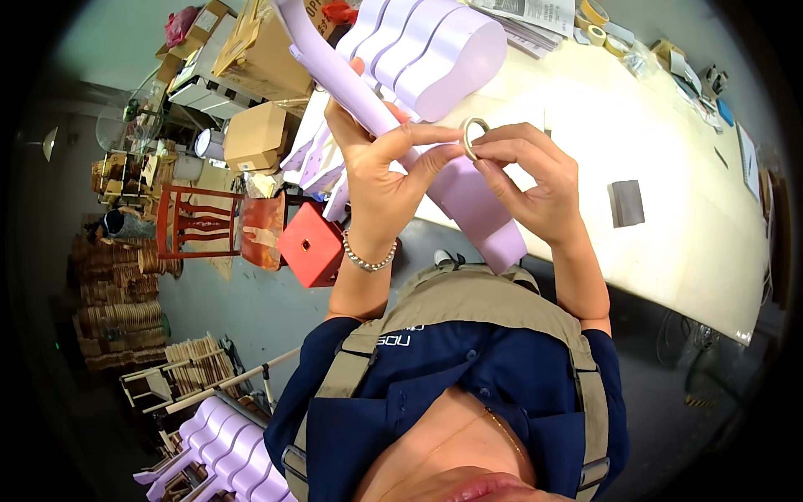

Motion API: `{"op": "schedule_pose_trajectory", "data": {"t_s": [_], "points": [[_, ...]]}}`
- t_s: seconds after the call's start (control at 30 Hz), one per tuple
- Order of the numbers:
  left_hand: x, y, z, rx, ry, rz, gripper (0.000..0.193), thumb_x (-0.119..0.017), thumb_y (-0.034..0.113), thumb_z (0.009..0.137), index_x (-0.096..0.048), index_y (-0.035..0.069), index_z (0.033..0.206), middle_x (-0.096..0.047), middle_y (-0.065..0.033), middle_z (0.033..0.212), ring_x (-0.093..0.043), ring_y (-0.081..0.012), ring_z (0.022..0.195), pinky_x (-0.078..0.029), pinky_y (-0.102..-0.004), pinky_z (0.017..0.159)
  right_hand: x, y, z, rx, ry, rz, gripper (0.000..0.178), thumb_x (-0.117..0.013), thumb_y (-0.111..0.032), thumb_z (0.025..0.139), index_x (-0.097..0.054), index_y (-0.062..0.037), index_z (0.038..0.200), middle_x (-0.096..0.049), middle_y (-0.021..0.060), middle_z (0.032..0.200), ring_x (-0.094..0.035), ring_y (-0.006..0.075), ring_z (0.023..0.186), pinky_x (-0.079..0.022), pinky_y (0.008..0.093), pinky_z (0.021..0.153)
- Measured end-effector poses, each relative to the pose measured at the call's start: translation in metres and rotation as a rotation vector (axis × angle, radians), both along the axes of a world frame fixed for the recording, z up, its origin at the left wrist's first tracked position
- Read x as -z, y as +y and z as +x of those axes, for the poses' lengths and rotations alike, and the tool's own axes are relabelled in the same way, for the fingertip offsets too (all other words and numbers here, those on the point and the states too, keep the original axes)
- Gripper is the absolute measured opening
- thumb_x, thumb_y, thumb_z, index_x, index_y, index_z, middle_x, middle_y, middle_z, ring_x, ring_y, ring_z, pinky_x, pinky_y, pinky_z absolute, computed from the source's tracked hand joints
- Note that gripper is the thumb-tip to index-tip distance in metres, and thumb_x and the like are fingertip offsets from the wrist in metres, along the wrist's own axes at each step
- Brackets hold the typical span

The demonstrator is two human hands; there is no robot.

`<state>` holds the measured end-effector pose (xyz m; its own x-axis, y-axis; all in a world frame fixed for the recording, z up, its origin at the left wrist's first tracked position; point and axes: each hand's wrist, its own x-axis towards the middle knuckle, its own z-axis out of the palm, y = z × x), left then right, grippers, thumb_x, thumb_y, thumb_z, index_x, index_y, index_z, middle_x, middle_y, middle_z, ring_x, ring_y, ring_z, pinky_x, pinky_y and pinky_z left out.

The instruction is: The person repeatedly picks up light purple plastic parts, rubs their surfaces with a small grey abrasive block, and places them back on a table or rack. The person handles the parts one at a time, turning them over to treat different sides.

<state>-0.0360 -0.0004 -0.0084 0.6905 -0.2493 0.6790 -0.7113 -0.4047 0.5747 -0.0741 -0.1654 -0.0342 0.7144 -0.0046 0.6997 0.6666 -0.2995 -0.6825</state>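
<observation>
A lilac ukulele body [473, 205], seen along its curved side, slants from the upper left down to my apron. My left hand [381, 171] is wrapped round it, with some fingertips showing behind the far edge. The left thumb and forefinger reach out to a narrow ring-shaped roll of tape [468, 149]. My right hand [531, 176] pinches that roll between thumb and fingers, just above the lilac surface. Whether a strip of tape runs from the roll I cannot tell.
On the pale worktable [686, 259] lie a dark grey block [626, 203], more tape rolls [595, 35] and newspapers [535, 12]. Several lilac ukulele bodies [435, 58] stand in a row at the far side. A red stool [311, 245] and a wooden chair [201, 222] are at the left.
</observation>
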Motion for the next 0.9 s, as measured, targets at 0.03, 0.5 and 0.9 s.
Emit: {"op": "schedule_pose_trajectory", "data": {"t_s": [0.03, 0.5, 0.9], "points": [[0.002, 0.000, 0.001, -0.016, -0.009, -0.013, 0.019, -0.076, 0.023, 0.061, -0.070, 0.018, 0.078, -0.037, -0.0130, 0.116, -0.036, -0.0205, 0.100, -0.037, -0.0301, 0.080, -0.001, 0.003, 0.001, 0.058, 0.012, 0.004, 0.016, -0.064, 0.006, 0.068, -0.062, -0.0018, 0.082, -0.060, 0.0075, 0.080, -0.058, 0.0148, 0.065, -0.048, 0.0231, 0.057], [0.011, -0.001, -0.003, -0.074, -0.001, -0.168, 0.011, -0.074, 0.020, 0.065, -0.067, 0.014, 0.072, -0.037, -0.0120, 0.116, -0.043, -0.0173, 0.084, -0.037, -0.0295, 0.076, 0.026, -0.009, 0.040, 0.342, 0.171, 0.811, 0.008, -0.060, -0.008, 0.078, -0.061, -0.0011, 0.083, -0.056, 0.0012, 0.063, -0.051, 0.0080, 0.054, -0.041, 0.0207, 0.054], [0.006, 0.004, 0.003, -0.115, 0.014, -0.088, 0.009, -0.071, 0.015, 0.071, -0.066, 0.009, 0.076, -0.035, -0.0097, 0.120, -0.043, -0.0139, 0.081, -0.037, -0.0258, 0.073, -0.003, 0.018, 0.032, 0.134, -0.055, 0.099, 0.020, -0.073, -0.008, 0.064, -0.063, -0.0022, 0.080, -0.048, 0.0097, 0.090, -0.050, 0.0208, 0.080, -0.042, 0.0293, 0.071]]}}
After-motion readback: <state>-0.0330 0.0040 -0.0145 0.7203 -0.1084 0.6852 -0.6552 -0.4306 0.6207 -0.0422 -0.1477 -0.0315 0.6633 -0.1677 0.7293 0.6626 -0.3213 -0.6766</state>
